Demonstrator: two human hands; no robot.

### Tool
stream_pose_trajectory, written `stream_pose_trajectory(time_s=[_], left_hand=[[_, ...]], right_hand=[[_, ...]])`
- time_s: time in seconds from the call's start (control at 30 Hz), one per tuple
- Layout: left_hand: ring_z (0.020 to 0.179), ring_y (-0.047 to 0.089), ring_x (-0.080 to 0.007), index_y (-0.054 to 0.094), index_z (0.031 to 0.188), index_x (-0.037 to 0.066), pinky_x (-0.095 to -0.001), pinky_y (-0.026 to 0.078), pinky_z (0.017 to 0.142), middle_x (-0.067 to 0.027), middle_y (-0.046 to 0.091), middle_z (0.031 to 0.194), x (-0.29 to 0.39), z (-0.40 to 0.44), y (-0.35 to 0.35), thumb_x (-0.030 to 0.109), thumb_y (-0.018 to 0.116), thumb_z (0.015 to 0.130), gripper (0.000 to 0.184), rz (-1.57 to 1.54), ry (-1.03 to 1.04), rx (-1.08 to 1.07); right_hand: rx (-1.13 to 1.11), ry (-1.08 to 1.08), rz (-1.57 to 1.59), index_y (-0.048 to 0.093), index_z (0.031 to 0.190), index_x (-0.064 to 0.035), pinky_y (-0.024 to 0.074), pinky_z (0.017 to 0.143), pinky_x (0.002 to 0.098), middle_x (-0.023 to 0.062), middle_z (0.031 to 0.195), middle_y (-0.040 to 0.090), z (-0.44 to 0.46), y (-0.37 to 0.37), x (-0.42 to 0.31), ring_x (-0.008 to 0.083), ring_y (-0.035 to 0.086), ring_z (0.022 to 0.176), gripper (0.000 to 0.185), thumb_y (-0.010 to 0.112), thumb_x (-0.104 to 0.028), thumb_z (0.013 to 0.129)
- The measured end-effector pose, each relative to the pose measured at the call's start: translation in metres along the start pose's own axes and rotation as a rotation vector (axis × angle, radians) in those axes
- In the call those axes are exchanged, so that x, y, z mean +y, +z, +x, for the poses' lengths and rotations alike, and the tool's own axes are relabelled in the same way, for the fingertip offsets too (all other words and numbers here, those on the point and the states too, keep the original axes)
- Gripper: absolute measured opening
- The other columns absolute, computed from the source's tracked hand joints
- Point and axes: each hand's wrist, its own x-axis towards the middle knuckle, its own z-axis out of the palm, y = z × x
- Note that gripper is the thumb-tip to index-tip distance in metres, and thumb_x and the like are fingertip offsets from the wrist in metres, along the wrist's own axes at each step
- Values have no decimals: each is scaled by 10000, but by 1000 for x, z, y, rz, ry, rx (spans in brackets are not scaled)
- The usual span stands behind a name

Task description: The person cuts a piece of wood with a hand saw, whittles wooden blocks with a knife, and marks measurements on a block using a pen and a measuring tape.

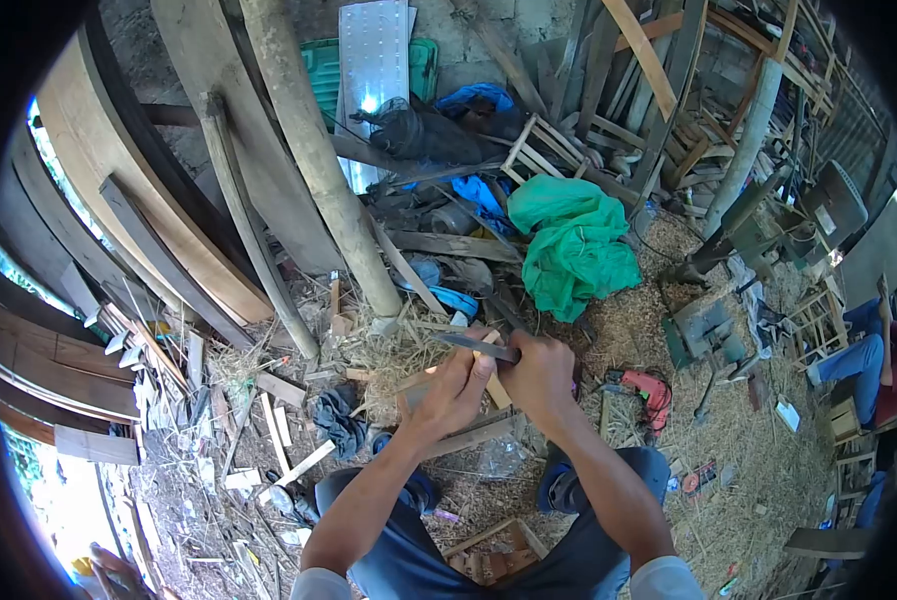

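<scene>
My right hand (pixel 538 375) is closed around the end of a knife, its handle hidden by the fingers. The knife's grey blade (pixel 468 343) points left, across the top of a small pale piece of wood (pixel 489 340). My left hand (pixel 453 390) is closed, with thumb and fingers pinching that wood just under the blade. Both hands are close together in front of my knees, and most of the wood is hidden by them.
Wood scraps and shavings cover the ground. A red power tool (pixel 651 398) lies to the right, near a green metal machine (pixel 708 330). Ahead are a green sheet (pixel 573 245) and a wooden post (pixel 323 160). Another person's leg (pixel 853 365) shows at far right.
</scene>
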Motion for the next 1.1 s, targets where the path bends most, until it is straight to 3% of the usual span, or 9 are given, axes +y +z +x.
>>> stream_pose_trajectory(time_s=[0.43,0.5,0.6,0.73,0.8,0.87,0.9,0.97,1.1], left_hand=[[951,494,-248,456,1164,-9,-372,407,864,-133,485,1040,6,10,22,264,354,1040,317,116,162,80],[1014,547,-376,466,1247,-20,-435,431,889,-216,516,1125,6,10,26,274,409,1022,374,93,160,138],[974,552,-374,470,1241,-25,-427,438,864,-210,537,1083,9,7,24,266,410,1023,368,26,18,85],[943,552,-363,476,1237,-25,-425,439,840,-206,552,1040,10,5,26,261,410,1023,363,6,35,114],[869,558,-309,498,1179,-16,-402,446,786,-183,547,979,13,3,26,284,409,1024,349,67,-8,171],[841,556,-283,501,1148,-9,-385,449,768,-171,541,953,29,-3,13,307,406,1023,354,34,97,206],[812,553,-257,503,1117,-3,-367,451,750,-160,535,927,35,-13,-6,331,403,1022,361,19,188,222],[792,548,-242,503,1099,5,-355,452,735,-149,528,921,19,-18,-24,353,390,1022,374,29,123,197],[888,539,-282,491,1139,-3,-375,437,808,-168,529,1018,35,8,-9,380,374,1018,418,11,187,95]], right_hand=[[-66,59,-96,676,732,-93,498,564,458,173,619,638,9,-3,23,360,649,593,90,627,-169,734],[-61,58,-94,684,739,-108,499,565,455,174,622,641,10,-2,28,354,653,596,77,632,-163,728],[-76,58,-118,691,745,-119,501,567,458,177,626,642,12,-5,29,357,653,597,75,632,-161,726],[-101,68,-138,694,748,-119,505,568,452,177,625,641,14,-6,29,356,655,599,76,630,-155,726],[-77,56,-170,692,743,-97,520,590,460,166,619,646,14,-7,30,357,660,604,86,625,-150,745],[-122,411,-411,693,738,-74,543,655,471,178,668,667,26,-11,87,366,678,660,129,635,-185,767],[-123,430,-388,693,738,-74,543,655,471,178,668,667,22,-15,91,366,678,660,129,635,-185,767],[-127,650,-333,694,743,-41,556,703,463,196,752,688,34,-33,93,375,689,730,202,657,-239,771],[22,284,-255,693,735,-55,553,629,439,181,657,660,22,-2,69,371,671,640,177,684,-232,746]])
